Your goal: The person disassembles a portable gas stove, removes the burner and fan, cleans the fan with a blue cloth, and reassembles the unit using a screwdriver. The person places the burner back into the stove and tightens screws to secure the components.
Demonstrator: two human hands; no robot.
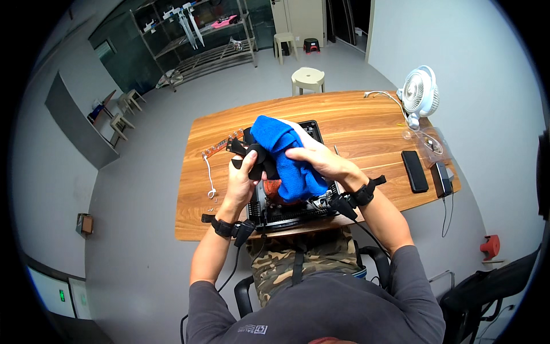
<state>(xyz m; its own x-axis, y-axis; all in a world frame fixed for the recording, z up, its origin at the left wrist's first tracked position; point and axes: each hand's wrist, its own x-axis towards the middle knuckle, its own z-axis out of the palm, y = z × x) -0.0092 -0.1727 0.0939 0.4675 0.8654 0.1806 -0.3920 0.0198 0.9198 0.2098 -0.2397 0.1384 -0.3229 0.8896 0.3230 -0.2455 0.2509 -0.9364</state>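
Observation:
My left hand [242, 182] is closed on the hub of a black fan blade wheel [256, 156], its several blades spread around the fingers. In my right hand [327, 161] is a bunched blue cloth [293, 172], which hangs down beside the fan wheel and touches or overlaps its right side. Both are held up over an opened black appliance casing [286, 220] at the table's near edge. A reddish-brown copper-coloured coil [273, 191] shows inside it, partly hidden by the cloth and hands.
On the wooden table [212, 123], a power strip [222, 144] with a white cable lies left of the casing, near small screws. To the right are a black phone [414, 171], a black box-shaped device [442, 179] and a white fan [421, 94]. A stool [308, 78] stands beyond.

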